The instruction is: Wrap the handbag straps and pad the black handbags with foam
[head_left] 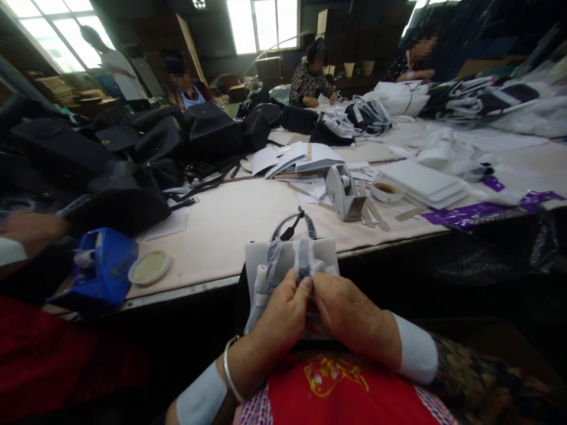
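A small black handbag (290, 251) covered with grey paper stands in my lap against the table's front edge. Its handles (305, 227) are wrapped in clear plastic film. My left hand (283, 316) and my right hand (345, 313) meet just below the handles. The fingers of both are pinched together on the white wrapping (305, 262) around one handle. A silver bangle (230, 369) sits on my left wrist, and white cuffs cover both forearms.
A long pale table (221, 230) carries a tape dispenser (343, 195), a blue dispenser (104, 265), a white round lid (149, 267), stacked white paper (301, 159) and several black bags (124, 195). Other people work at the far side and at my left.
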Available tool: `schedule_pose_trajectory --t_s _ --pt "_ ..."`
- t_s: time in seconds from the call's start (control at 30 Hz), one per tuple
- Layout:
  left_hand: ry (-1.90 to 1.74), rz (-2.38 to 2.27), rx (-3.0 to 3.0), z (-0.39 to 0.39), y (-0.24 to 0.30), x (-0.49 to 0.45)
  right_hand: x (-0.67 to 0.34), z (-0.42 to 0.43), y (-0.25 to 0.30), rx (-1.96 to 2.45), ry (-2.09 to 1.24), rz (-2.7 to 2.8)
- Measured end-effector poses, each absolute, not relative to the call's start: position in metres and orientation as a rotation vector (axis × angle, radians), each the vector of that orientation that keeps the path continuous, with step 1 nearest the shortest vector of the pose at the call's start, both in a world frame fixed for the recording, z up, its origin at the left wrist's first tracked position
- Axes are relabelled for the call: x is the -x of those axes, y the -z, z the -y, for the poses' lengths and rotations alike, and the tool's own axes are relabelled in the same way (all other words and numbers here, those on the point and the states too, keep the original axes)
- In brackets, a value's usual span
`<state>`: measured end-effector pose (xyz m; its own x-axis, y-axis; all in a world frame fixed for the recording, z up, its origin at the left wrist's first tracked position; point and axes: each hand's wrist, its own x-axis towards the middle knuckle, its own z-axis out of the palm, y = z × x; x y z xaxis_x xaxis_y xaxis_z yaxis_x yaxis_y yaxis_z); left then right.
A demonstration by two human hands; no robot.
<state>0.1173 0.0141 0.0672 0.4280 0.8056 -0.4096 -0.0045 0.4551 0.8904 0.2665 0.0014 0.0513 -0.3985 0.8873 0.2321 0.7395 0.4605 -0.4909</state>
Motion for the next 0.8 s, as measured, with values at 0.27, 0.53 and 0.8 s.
schedule_pose_trajectory --t_s 0.27,0.53,0.8 --pt "-0.679 -1.074 -0.915 -0.012 -0.065 -0.123 -0.279 -0.021 -0.062 1.330 -0.810 2.188" --pt "-0.802 -0.932 -0.689 -0.015 -0.057 -0.123 -0.294 -0.012 -0.068 1.293 -0.221 2.233" --pt "-0.789 -1.059 -0.868 -0.015 -0.054 -0.116 -0.335 0.021 -0.042 1.831 -0.800 1.876"
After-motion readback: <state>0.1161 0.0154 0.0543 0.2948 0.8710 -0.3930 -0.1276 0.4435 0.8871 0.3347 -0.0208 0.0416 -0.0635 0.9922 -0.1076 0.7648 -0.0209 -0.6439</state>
